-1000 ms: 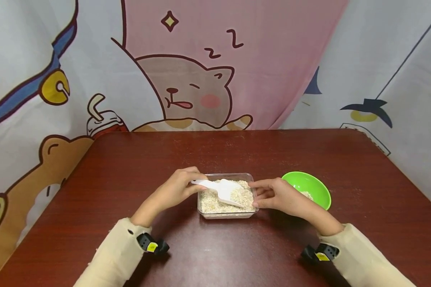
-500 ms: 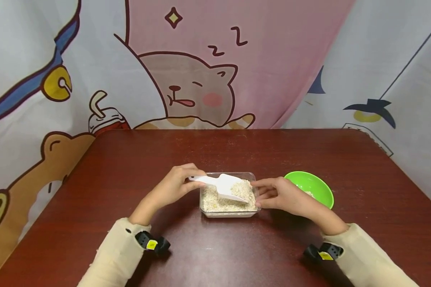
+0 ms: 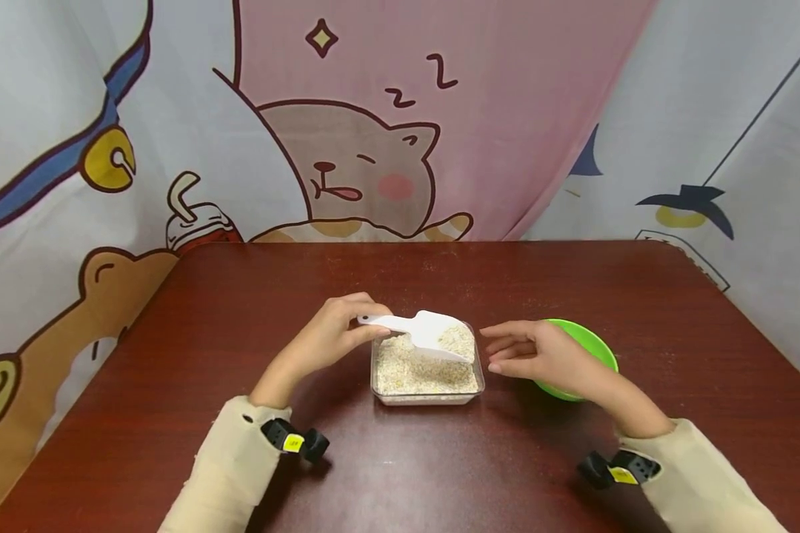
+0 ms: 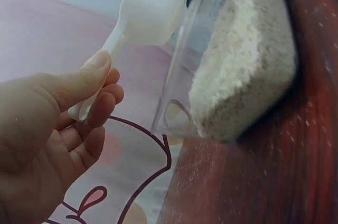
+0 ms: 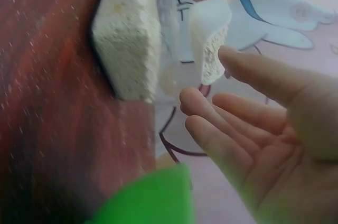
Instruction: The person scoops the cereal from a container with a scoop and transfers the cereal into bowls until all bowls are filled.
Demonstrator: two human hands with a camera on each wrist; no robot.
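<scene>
My left hand [image 3: 340, 326] pinches the handle of a white plastic scoop [image 3: 432, 326] between thumb and fingers. Oat flakes [image 3: 456, 342] lie in the scoop, which is held above a clear rectangular container [image 3: 430, 400]. More oats [image 4: 248, 44] fill that container. My right hand [image 3: 540, 354] is just right of the container, fingers extended and holding nothing. Behind that hand stands a green bowl [image 3: 596, 348], partly hidden by it. In the right wrist view the scoop [image 5: 208, 34] shows its oat-filled mouth towards my right fingertips [image 5: 191, 97].
Everything stands on a dark red-brown wooden table [image 3: 273, 274]. Pale crumbs are scattered over its surface. A curtain printed with cartoon animals [image 3: 373, 170] hangs behind the far edge. Each cream sleeve has a black wrist camera [image 3: 293, 440] strapped on.
My left hand has lifted the scoop, loaded with oats, out of the heap to above the container. My right hand has left the container's right side and moved right, overlapping the green bowl more.
</scene>
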